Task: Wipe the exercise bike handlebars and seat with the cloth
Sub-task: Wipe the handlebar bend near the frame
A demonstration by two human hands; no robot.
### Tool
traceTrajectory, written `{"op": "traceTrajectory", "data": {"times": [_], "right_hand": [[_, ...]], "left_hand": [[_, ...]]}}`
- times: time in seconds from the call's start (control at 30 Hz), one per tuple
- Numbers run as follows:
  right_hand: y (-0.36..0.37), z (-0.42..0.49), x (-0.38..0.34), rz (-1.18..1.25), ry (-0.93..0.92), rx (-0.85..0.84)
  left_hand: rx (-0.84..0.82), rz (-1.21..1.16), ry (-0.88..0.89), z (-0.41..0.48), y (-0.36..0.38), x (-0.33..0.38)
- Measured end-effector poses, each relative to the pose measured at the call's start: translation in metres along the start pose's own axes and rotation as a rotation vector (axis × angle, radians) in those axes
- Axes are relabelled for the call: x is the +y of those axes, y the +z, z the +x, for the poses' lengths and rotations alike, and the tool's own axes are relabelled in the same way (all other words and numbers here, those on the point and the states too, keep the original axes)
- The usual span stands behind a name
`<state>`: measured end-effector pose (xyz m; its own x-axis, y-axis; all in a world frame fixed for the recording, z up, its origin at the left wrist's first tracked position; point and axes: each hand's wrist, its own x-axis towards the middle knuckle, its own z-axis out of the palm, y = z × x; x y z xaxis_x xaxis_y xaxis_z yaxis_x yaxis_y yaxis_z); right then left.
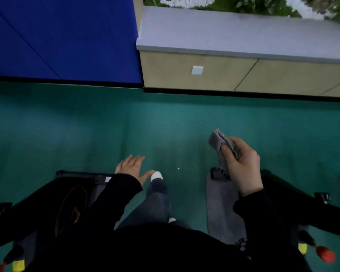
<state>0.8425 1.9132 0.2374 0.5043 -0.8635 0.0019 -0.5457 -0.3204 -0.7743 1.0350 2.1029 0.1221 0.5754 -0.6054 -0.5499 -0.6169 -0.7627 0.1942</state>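
Above green floor: R hand point(241, 163) grips cloth point(223, 146), L hand point(133, 166) open.

Holding left hand point(133, 168) out flat, fingers spread, relaxed, gripping nothing. Clutching folded cloth point(219, 141) in raised right hand point(241, 163), fingers curled round, thumb pinching across.

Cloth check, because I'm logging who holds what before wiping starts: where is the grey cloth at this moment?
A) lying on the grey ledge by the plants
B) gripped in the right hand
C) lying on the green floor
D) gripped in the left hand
B: the right hand has its fingers curled round the folded grey cloth, while the left hand is spread open and holds nothing.
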Motion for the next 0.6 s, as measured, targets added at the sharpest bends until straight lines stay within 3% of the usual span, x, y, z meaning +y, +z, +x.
{"op": "traceTrajectory", "data": {"times": [0.33, 0.6], "right_hand": [[0.092, 0.148, -0.105, -0.078, -0.309, -0.162], [0.179, 0.236, -0.172, -0.013, -0.455, -0.458]], "left_hand": [[0.175, -0.181, -0.119, 0.083, -0.098, -0.051], [0.335, -0.533, -0.369, 0.107, -0.143, -0.100]]}}
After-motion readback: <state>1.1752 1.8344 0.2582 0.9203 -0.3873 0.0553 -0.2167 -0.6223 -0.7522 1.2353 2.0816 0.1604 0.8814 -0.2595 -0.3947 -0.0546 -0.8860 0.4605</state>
